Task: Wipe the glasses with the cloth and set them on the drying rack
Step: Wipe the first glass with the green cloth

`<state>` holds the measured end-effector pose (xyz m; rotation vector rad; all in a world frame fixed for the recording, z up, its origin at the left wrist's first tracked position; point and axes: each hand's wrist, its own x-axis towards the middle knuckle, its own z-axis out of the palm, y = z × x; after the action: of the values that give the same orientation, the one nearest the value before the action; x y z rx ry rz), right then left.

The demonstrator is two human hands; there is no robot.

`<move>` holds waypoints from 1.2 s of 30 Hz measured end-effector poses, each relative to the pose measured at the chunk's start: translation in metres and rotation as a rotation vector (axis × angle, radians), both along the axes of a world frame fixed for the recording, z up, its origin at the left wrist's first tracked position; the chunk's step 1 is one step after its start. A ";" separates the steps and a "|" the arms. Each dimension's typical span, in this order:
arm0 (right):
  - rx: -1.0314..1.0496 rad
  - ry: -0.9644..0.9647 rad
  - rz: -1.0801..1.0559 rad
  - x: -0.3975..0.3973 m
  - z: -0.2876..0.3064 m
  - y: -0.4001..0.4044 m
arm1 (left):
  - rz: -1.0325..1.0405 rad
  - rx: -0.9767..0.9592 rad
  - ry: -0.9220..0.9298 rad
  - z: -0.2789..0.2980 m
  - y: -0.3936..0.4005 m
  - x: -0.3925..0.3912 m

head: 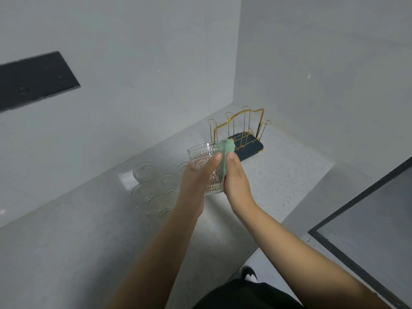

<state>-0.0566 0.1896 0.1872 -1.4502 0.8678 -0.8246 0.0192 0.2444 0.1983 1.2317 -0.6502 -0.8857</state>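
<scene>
The left hand (197,175) holds the glass (206,168), its fingers curled around the wall. The right hand (235,177) fingers pinch the green cloth (226,152) against the rim.

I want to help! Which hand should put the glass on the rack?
Probably the left hand: it grips the glass, while the right hand holds the cloth. The rack stands empty.

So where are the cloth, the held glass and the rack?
cloth (227,146): head view, bunched top above the rim.
glass (201,153): head view, patterned wall near the rim.
rack (239,115): head view, gold arched handle.
</scene>
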 end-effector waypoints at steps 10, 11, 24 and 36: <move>-0.260 0.049 0.034 0.002 -0.009 0.016 | 0.058 0.023 -0.123 -0.003 0.004 0.004; -0.187 0.050 0.018 0.003 -0.003 0.011 | 0.037 0.016 -0.096 -0.005 0.005 0.002; -0.190 0.064 0.002 0.004 0.002 0.025 | 0.059 0.029 -0.089 -0.003 0.017 0.001; -0.130 -0.053 -0.081 0.009 0.002 0.033 | 0.130 0.035 -0.051 0.006 0.014 0.001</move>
<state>-0.0475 0.2226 0.1893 -1.5067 0.8502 -0.9907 0.0204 0.2582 0.2044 1.3165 -0.5902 -0.7619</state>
